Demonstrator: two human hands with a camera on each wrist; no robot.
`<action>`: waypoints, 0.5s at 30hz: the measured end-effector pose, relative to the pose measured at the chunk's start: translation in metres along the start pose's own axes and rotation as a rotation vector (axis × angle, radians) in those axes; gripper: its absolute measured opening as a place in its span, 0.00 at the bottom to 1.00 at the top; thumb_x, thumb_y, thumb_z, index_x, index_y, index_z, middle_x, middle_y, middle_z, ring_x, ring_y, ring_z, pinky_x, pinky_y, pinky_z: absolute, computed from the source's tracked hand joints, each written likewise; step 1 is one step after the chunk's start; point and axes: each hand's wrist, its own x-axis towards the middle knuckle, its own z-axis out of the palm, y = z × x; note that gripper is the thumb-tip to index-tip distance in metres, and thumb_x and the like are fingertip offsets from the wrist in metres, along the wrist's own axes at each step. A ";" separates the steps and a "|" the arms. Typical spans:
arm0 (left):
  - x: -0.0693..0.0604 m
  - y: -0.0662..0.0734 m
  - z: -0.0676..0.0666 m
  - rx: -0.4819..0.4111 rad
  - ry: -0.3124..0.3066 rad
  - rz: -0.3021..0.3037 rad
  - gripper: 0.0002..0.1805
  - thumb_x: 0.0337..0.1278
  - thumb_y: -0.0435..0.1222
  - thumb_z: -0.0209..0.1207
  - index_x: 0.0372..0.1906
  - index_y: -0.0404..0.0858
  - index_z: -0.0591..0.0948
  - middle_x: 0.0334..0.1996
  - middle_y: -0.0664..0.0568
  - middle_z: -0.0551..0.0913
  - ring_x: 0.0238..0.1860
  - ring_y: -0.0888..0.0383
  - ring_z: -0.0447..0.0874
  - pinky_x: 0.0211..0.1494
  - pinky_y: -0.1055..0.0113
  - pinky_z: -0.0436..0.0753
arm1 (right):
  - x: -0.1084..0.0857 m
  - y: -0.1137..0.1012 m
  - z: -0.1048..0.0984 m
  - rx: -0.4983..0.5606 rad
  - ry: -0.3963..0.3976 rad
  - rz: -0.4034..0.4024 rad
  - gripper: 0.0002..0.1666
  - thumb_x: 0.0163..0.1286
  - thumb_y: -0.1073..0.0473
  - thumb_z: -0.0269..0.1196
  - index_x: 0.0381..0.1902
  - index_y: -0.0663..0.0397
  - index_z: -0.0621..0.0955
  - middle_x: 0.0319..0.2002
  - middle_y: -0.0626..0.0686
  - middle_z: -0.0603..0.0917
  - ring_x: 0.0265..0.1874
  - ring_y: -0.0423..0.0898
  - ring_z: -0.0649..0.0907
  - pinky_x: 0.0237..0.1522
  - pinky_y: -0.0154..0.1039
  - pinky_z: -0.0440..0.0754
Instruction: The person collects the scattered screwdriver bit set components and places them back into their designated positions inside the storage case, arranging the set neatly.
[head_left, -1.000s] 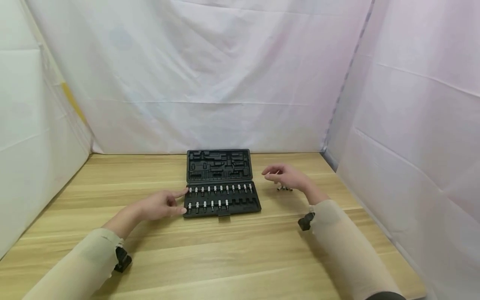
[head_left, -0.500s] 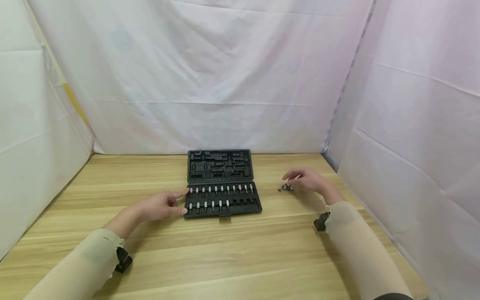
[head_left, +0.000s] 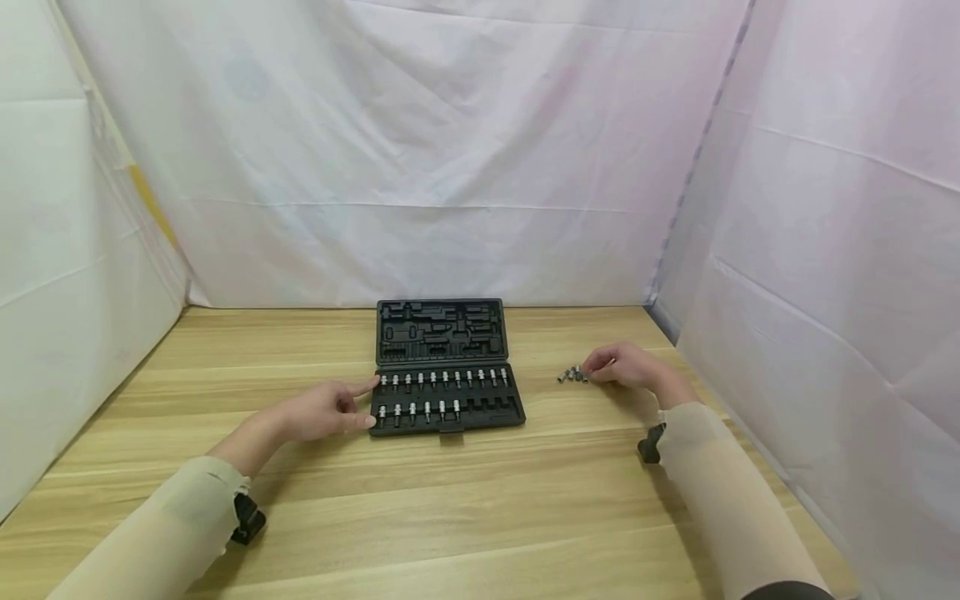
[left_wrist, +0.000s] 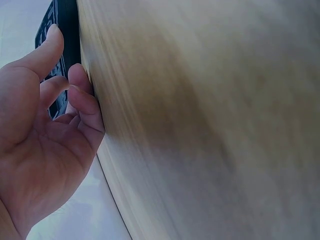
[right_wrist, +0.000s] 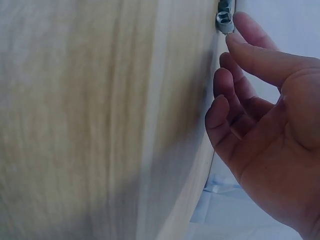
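Note:
An open black socket case (head_left: 495, 414) lies on the table, its lid (head_left: 441, 332) leaning back. Two rows of silver bit sockets (head_left: 432, 381) sit in it; dark recesses show at the right of the front row. My left hand (head_left: 318, 411) touches the case's left edge with extended index finger and thumb; its other fingers curl under, as in the left wrist view. My right hand (head_left: 630, 367) is at a small pile of loose bit sockets (head_left: 572, 374) right of the case. In the right wrist view, thumb and index tips lie beside one bit socket (right_wrist: 224, 21), not visibly closed round it.
The wood-grain table (head_left: 480, 508) runs back to a hanging white cloth (head_left: 420, 167). Another white cloth (head_left: 840, 292) stands along the right edge, and one more is at the left. Black wrist cameras (head_left: 246, 518) hang under both sleeves.
My right hand has moved right and down from beside the case to the right end of the loose bit sockets. The left hand keeps its place at the case edge.

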 end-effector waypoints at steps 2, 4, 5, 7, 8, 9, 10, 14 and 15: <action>0.000 0.000 0.000 0.003 0.001 -0.001 0.47 0.73 0.48 0.70 0.88 0.44 0.60 0.32 0.49 0.79 0.31 0.57 0.70 0.33 0.67 0.75 | 0.000 0.000 0.000 0.006 -0.008 -0.002 0.09 0.76 0.63 0.70 0.51 0.55 0.92 0.57 0.58 0.92 0.57 0.51 0.85 0.59 0.43 0.79; 0.000 0.000 0.000 0.006 0.000 0.000 0.47 0.73 0.48 0.70 0.88 0.44 0.60 0.33 0.49 0.79 0.31 0.57 0.70 0.33 0.67 0.75 | 0.000 0.001 0.001 0.012 -0.009 -0.001 0.09 0.76 0.64 0.70 0.51 0.56 0.92 0.57 0.58 0.92 0.56 0.50 0.85 0.58 0.42 0.80; 0.000 0.001 0.000 0.004 -0.001 -0.001 0.47 0.73 0.48 0.70 0.88 0.44 0.60 0.33 0.49 0.80 0.31 0.56 0.70 0.33 0.66 0.76 | 0.000 0.002 0.001 0.017 -0.010 -0.003 0.10 0.75 0.64 0.70 0.51 0.56 0.92 0.56 0.59 0.92 0.55 0.49 0.85 0.57 0.42 0.80; 0.000 0.001 0.000 0.001 -0.001 -0.008 0.48 0.73 0.49 0.70 0.89 0.44 0.60 0.35 0.48 0.81 0.32 0.56 0.71 0.34 0.66 0.76 | 0.000 0.003 0.000 0.010 -0.007 -0.012 0.09 0.75 0.65 0.71 0.50 0.57 0.92 0.55 0.59 0.92 0.53 0.49 0.86 0.56 0.41 0.81; 0.000 0.002 0.000 -0.002 -0.002 -0.011 0.48 0.73 0.48 0.70 0.89 0.44 0.60 0.36 0.47 0.82 0.32 0.56 0.71 0.34 0.66 0.77 | 0.000 0.004 0.000 0.006 -0.007 -0.015 0.09 0.74 0.65 0.71 0.50 0.57 0.92 0.54 0.59 0.92 0.53 0.49 0.86 0.56 0.41 0.81; 0.000 0.002 0.000 -0.004 -0.003 -0.012 0.48 0.73 0.48 0.70 0.89 0.44 0.59 0.38 0.45 0.83 0.32 0.56 0.71 0.34 0.66 0.77 | 0.000 0.004 -0.001 0.001 -0.006 -0.017 0.09 0.74 0.65 0.71 0.50 0.56 0.92 0.53 0.58 0.93 0.53 0.49 0.87 0.56 0.42 0.82; 0.000 0.002 0.000 -0.006 0.000 -0.013 0.48 0.73 0.48 0.70 0.89 0.44 0.60 0.43 0.43 0.86 0.32 0.56 0.72 0.34 0.66 0.77 | 0.000 0.004 -0.001 -0.005 -0.006 -0.019 0.09 0.74 0.65 0.71 0.50 0.56 0.92 0.52 0.58 0.93 0.53 0.49 0.87 0.56 0.42 0.82; 0.000 0.001 -0.001 -0.014 0.001 -0.003 0.47 0.74 0.47 0.70 0.88 0.43 0.60 0.66 0.32 0.83 0.31 0.57 0.71 0.33 0.66 0.77 | -0.002 0.003 -0.002 -0.030 -0.008 -0.029 0.09 0.73 0.65 0.73 0.50 0.55 0.92 0.51 0.57 0.93 0.54 0.51 0.87 0.59 0.45 0.80; 0.000 0.001 -0.001 -0.015 0.001 0.000 0.47 0.74 0.47 0.70 0.88 0.43 0.60 0.72 0.31 0.80 0.31 0.57 0.71 0.33 0.66 0.77 | -0.002 0.003 -0.002 -0.033 -0.010 -0.031 0.10 0.73 0.65 0.73 0.50 0.55 0.92 0.51 0.56 0.93 0.54 0.51 0.87 0.60 0.46 0.80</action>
